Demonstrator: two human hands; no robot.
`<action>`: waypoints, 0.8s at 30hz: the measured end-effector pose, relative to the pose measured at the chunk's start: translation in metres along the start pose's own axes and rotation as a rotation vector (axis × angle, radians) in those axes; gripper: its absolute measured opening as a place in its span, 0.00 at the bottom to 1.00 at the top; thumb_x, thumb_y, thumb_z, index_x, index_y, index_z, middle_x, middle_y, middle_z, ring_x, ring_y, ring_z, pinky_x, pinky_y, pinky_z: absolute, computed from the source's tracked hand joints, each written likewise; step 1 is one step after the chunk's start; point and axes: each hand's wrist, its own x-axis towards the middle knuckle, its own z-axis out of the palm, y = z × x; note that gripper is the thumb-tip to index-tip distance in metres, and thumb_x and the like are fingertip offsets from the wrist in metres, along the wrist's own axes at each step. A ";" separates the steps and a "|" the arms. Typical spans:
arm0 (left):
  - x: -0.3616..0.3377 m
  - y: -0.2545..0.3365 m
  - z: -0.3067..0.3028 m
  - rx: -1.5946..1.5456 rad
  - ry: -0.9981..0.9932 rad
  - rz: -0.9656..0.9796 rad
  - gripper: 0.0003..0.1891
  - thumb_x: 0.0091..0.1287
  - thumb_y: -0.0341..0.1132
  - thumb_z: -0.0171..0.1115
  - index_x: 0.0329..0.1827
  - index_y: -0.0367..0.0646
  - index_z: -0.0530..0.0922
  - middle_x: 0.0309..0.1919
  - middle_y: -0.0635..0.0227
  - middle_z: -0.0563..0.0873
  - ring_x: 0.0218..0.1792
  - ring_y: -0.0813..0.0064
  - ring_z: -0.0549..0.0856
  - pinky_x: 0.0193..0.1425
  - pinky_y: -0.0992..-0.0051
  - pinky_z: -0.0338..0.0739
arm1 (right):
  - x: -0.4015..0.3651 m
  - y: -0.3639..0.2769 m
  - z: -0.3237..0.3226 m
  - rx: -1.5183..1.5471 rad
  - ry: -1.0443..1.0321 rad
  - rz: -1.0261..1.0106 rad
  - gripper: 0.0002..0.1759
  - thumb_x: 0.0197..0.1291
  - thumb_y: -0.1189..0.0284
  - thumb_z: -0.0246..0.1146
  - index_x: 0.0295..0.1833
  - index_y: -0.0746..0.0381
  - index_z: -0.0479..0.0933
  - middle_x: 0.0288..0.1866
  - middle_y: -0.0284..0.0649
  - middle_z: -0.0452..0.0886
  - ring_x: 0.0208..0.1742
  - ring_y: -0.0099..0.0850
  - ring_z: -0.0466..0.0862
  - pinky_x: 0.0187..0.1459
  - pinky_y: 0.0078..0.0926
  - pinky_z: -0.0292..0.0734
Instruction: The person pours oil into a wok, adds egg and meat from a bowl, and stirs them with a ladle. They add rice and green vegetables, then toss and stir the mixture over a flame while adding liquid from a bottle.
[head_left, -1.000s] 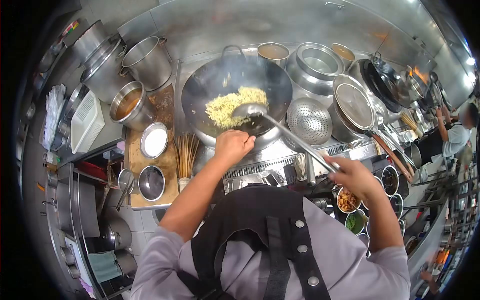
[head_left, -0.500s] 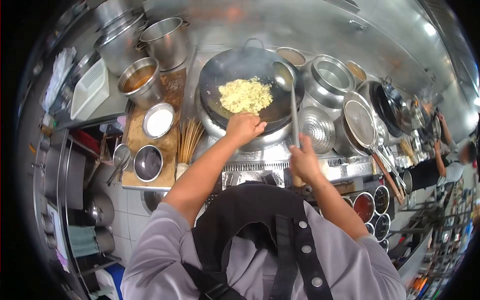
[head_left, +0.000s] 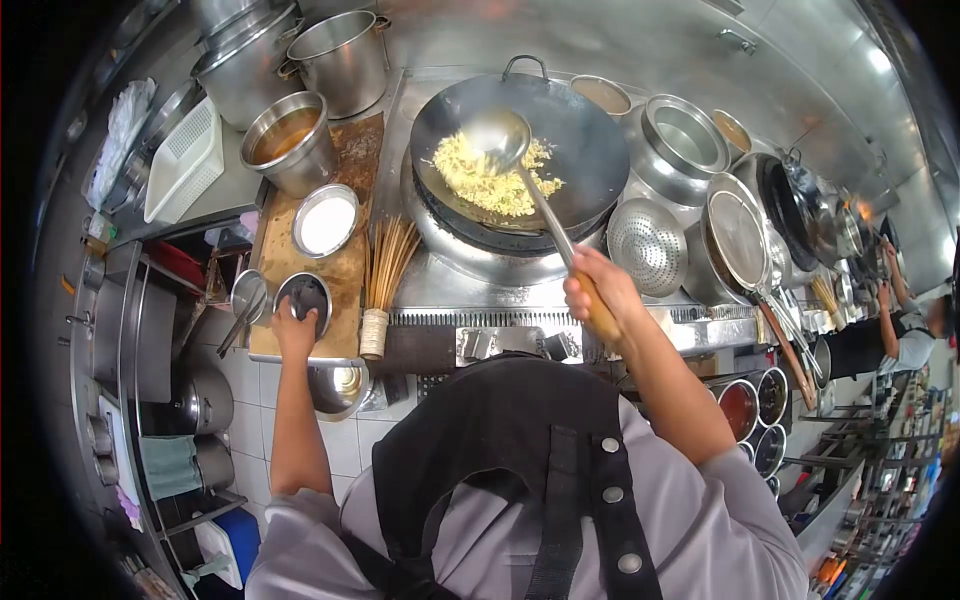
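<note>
My right hand (head_left: 606, 296) is wrapped round the wooden handle of a long metal ladle (head_left: 548, 215). The ladle's bowl rests over yellow food that looks like egg fried rice (head_left: 478, 190) in a large black wok (head_left: 590, 150). At the left, my left hand (head_left: 295, 328) is at the near edge of a small metal bowl (head_left: 318, 292) with dark contents, its fingertips reaching inside; whether they pinch anything is hidden. Just behind that bowl stands another bowl with white powder or grains (head_left: 326, 221). A bundle of thin bamboo sticks (head_left: 388, 265) stands to its right.
A pot of orange-brown liquid (head_left: 285, 140) and a white basket (head_left: 188, 165) are at the left. Right of the wok are a perforated skimmer (head_left: 647, 247), strainers (head_left: 738, 240) and nested pans (head_left: 686, 136). A co-worker (head_left: 880, 335) stands at the far right.
My left hand has moved from the wok's near edge down left to the dark-filled bowl. The ladle has swung left onto the food. The wok appears shifted slightly right in view.
</note>
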 end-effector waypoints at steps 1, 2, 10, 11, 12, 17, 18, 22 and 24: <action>0.003 -0.003 0.003 -0.002 -0.002 0.003 0.39 0.58 0.41 0.75 0.73 0.38 0.70 0.61 0.40 0.78 0.63 0.40 0.77 0.70 0.49 0.69 | -0.003 -0.001 0.005 0.001 0.004 -0.003 0.26 0.76 0.68 0.56 0.76 0.56 0.63 0.28 0.35 0.75 0.19 0.23 0.70 0.19 0.21 0.67; 0.006 -0.006 0.007 -0.058 -0.063 0.002 0.42 0.57 0.42 0.76 0.74 0.39 0.67 0.63 0.38 0.77 0.64 0.39 0.77 0.71 0.49 0.68 | -0.008 -0.003 0.009 -0.262 0.077 -0.109 0.26 0.76 0.68 0.56 0.76 0.56 0.63 0.27 0.35 0.74 0.18 0.23 0.70 0.18 0.21 0.67; 0.024 0.028 -0.002 0.180 -0.296 -0.137 0.50 0.56 0.43 0.75 0.80 0.46 0.55 0.64 0.34 0.77 0.63 0.35 0.79 0.72 0.54 0.72 | -0.078 -0.017 -0.034 0.180 0.005 0.042 0.19 0.76 0.66 0.57 0.68 0.55 0.67 0.26 0.33 0.73 0.16 0.21 0.69 0.16 0.19 0.64; 0.027 0.030 -0.002 0.183 -0.294 -0.130 0.50 0.56 0.43 0.75 0.80 0.46 0.55 0.64 0.34 0.77 0.63 0.35 0.79 0.72 0.54 0.72 | -0.065 -0.016 -0.029 0.186 0.005 0.038 0.19 0.76 0.66 0.57 0.68 0.55 0.67 0.26 0.33 0.73 0.16 0.21 0.69 0.16 0.19 0.64; 0.031 0.025 0.005 0.162 -0.301 -0.111 0.49 0.56 0.43 0.75 0.79 0.46 0.56 0.63 0.33 0.77 0.63 0.34 0.79 0.70 0.53 0.73 | -0.048 -0.018 -0.017 0.095 0.047 0.007 0.18 0.76 0.65 0.57 0.66 0.54 0.67 0.26 0.33 0.72 0.16 0.21 0.68 0.15 0.19 0.63; 0.044 -0.004 0.007 -0.313 -0.113 -0.102 0.37 0.58 0.41 0.74 0.70 0.39 0.68 0.57 0.44 0.83 0.58 0.48 0.84 0.65 0.57 0.76 | -0.084 -0.018 -0.014 0.214 -0.193 0.026 0.15 0.76 0.64 0.57 0.64 0.51 0.68 0.27 0.34 0.73 0.17 0.20 0.68 0.15 0.18 0.63; 0.044 0.000 0.005 -0.805 -0.113 -0.192 0.32 0.61 0.43 0.72 0.67 0.40 0.73 0.57 0.51 0.84 0.57 0.55 0.85 0.63 0.57 0.77 | -0.084 -0.010 -0.019 0.297 -0.236 0.081 0.17 0.76 0.64 0.57 0.65 0.50 0.67 0.27 0.35 0.73 0.18 0.20 0.68 0.16 0.17 0.63; 0.017 0.034 -0.035 -1.837 -0.385 -0.430 0.33 0.67 0.53 0.67 0.69 0.42 0.73 0.66 0.47 0.78 0.62 0.55 0.82 0.66 0.45 0.75 | -0.023 -0.008 -0.014 -0.063 0.004 0.010 0.21 0.75 0.65 0.57 0.69 0.53 0.67 0.27 0.35 0.74 0.18 0.23 0.70 0.16 0.20 0.66; -0.018 0.106 -0.071 -1.979 -0.551 -0.301 0.37 0.66 0.54 0.69 0.72 0.42 0.70 0.69 0.44 0.75 0.63 0.51 0.81 0.65 0.46 0.78 | -0.014 -0.010 -0.013 -0.171 0.052 -0.098 0.21 0.75 0.65 0.57 0.70 0.54 0.67 0.27 0.35 0.75 0.18 0.23 0.71 0.17 0.22 0.67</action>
